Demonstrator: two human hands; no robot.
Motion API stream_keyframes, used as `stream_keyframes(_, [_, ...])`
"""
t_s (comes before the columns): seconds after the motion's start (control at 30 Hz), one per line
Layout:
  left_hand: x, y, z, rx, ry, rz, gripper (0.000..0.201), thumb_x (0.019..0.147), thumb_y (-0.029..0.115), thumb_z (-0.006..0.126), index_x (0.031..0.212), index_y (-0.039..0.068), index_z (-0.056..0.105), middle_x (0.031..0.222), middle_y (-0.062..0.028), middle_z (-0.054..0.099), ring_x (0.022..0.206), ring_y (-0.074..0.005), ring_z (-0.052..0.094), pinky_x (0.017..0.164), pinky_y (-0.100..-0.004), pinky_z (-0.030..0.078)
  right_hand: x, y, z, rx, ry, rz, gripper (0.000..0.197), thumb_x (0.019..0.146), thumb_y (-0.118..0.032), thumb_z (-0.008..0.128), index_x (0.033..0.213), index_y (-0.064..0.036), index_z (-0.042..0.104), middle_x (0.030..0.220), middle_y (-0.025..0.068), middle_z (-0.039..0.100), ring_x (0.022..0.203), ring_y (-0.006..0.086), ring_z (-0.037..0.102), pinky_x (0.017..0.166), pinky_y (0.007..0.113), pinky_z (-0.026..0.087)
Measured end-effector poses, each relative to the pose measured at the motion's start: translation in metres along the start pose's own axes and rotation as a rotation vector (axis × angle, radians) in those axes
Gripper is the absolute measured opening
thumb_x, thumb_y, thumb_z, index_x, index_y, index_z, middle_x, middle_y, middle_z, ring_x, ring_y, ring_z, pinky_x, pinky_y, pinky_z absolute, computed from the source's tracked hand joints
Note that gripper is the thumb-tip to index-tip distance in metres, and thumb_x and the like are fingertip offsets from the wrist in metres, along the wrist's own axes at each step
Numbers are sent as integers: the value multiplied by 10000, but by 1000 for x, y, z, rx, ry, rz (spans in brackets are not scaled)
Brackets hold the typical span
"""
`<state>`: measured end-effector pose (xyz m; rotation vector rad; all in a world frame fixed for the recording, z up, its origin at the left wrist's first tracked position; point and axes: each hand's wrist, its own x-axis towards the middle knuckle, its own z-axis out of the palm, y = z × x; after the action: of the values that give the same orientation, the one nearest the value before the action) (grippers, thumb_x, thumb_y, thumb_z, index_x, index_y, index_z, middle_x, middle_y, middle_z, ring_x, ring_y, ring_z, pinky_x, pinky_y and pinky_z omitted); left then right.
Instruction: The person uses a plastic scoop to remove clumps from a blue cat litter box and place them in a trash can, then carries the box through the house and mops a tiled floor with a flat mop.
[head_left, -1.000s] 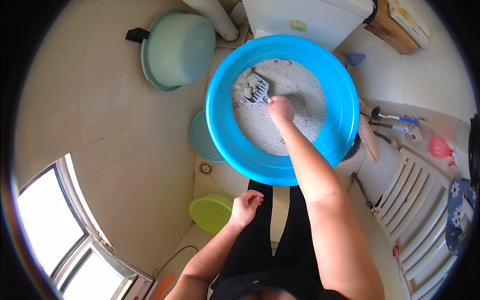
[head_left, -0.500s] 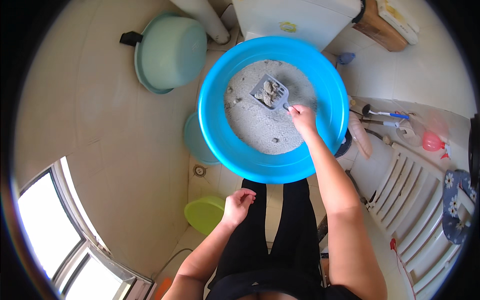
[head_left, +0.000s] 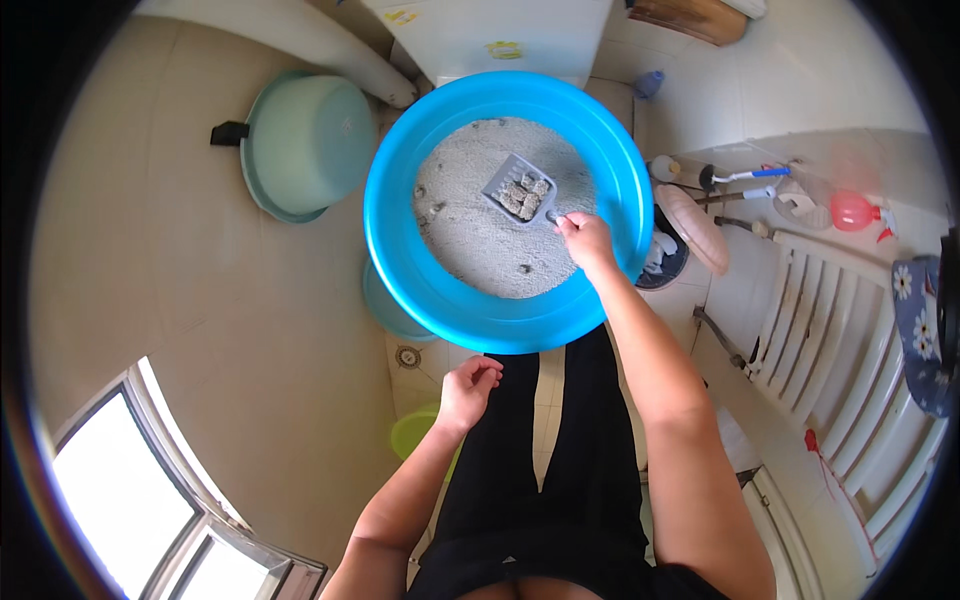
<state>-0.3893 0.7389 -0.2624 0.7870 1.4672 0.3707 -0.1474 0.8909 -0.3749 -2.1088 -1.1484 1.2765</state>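
- Well below and left of the left hand [head_left: 470, 392]: a bright window [head_left: 130, 490].
- Up and left from the same hand: a pale green basin [head_left: 312, 145], tilted against the wall.
- Just above and left of it: a light blue basin [head_left: 392, 312], partly hidden under a bright blue tub [head_left: 505, 325]; also a round floor drain [head_left: 408, 357].
- Below and left, half behind the left forearm: a yellow-green basin [head_left: 410, 434].
- At the left hand: fingers curled together, held by black trousers [head_left: 505, 440], just below the tub's rim.
- Above the left hand, inside the tub: pale grains [head_left: 470, 250].
- Just left of the right hand [head_left: 583, 238]: a grey slotted scoop [head_left: 508, 170] bearing clumps [head_left: 524, 197]; touching the grains or just over them, hard to tell.
- At the right hand: thumb and fingers pinching the scoop's handle.
- Right of that hand: an oval pinkish lid [head_left: 692, 228], a blue-and-white-handled brush [head_left: 745, 175], a red spray bottle [head_left: 853, 211].
- Farther right and lower: white slats [head_left: 830, 330] and a flowered cloth [head_left: 922, 330].
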Motion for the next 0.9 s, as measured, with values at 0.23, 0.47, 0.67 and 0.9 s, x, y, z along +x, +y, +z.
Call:
stream_keyframes(0.23, [27,6,-15,225,12,37,125,865,36,513,907,-19,617,778,-64,625,687,-118,587,674,-245,491,-45,20,-17,173,110,-12,196,839,-221,596,760,-57,671,598,121,592,533,246,566,522,360,420])
stream_keyframes(0.47, [49,16,-29,272,80,87,112,845,30,528,884,-9,625,765,-74,636,672,-117,597,640,-245,497,-108,43,-51,456,184,59,216,849,-211,592,747,-35,665,503,52,547,453,114,517,457,269,391])
stream_keyframes(0.67, [57,31,-25,328,78,74,119,855,21,508,892,-14,615,768,-76,627,688,-126,593,643,-246,493,-158,87,-111,641,297,328,230,876,-177,553,750,-11,651,511,-15,492,434,64,421,429,243,342])
stream_keyframes(0.9, [58,38,-34,348,132,45,115,859,17,499,892,-18,603,779,-72,612,698,-130,587,656,-253,493,-121,200,-119,-82,450,341,209,821,-198,581,751,-16,655,638,105,616,560,226,597,502,376,448])
